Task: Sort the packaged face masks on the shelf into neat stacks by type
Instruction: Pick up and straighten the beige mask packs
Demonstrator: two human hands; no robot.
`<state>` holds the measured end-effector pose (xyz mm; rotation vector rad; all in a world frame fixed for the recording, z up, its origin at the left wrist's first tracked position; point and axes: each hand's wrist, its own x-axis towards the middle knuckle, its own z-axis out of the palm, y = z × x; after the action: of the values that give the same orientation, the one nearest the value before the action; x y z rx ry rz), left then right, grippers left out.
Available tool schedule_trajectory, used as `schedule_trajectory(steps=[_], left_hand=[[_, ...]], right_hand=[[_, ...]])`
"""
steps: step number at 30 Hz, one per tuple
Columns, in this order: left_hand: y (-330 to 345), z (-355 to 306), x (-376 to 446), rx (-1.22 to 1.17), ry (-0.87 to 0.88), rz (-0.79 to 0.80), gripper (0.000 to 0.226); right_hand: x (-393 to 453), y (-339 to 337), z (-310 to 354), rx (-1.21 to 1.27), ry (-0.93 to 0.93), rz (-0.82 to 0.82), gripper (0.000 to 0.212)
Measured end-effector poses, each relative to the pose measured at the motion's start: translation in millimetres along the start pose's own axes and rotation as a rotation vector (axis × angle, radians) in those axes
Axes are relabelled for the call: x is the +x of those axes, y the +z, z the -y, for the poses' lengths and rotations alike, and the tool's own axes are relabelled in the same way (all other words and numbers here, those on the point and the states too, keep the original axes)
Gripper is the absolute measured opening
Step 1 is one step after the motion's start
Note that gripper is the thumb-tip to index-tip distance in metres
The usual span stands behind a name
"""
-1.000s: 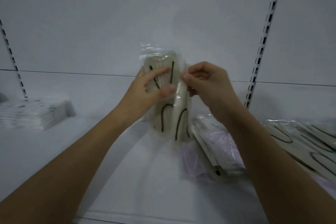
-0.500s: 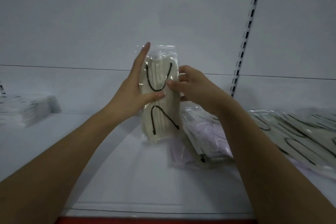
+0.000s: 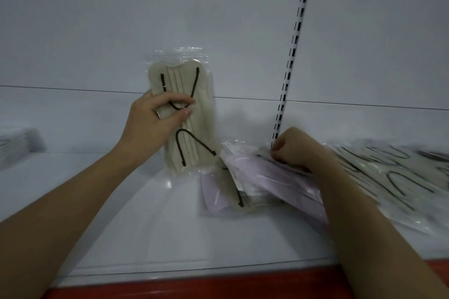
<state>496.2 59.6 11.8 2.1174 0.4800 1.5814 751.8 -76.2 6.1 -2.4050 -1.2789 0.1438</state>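
Left hand [image 3: 155, 119] grasps beige mask packs [image 3: 184, 116] upright; right hand [image 3: 294, 150] pinches into mixed pile [image 3: 255, 177]. Mid-sort; next likely pull another beige pack.

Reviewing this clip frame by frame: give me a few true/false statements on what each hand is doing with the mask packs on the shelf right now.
1. The left hand holds a beige mask pack upright. True.
2. The beige pack's ear loops are white. False: they are dark.
3. The right hand is raised clear of the shelf, holding nothing. False: it is down on the mixed pile, fingers curled into the packs.
4. Lilac packs lie in that pile. True.
5. More beige packs lie spread to the right of the slotted upright. True.
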Motion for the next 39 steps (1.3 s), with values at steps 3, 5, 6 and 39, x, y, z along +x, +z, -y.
schedule_trajectory(steps=[3,5,6,39], left_hand=[[-2,1,2,-0.006,-0.034,-0.097,0.022],[-3,2,2,0.011,-0.058,-0.144,0.023],[-3,3,2,0.016,-0.069,-0.143,0.023],[-23,17,9,0.026,-0.054,-0.118,0.077]], right_hand=[[-1,-12,3,0.073,-0.064,-0.275,0.012],[-9,-24,20,0.237,-0.163,-0.463,0.013],[-13,-29,32,0.344,-0.214,-0.537,0.012],[-24,35,102,-0.307,-0.338,0.181,0.042]])
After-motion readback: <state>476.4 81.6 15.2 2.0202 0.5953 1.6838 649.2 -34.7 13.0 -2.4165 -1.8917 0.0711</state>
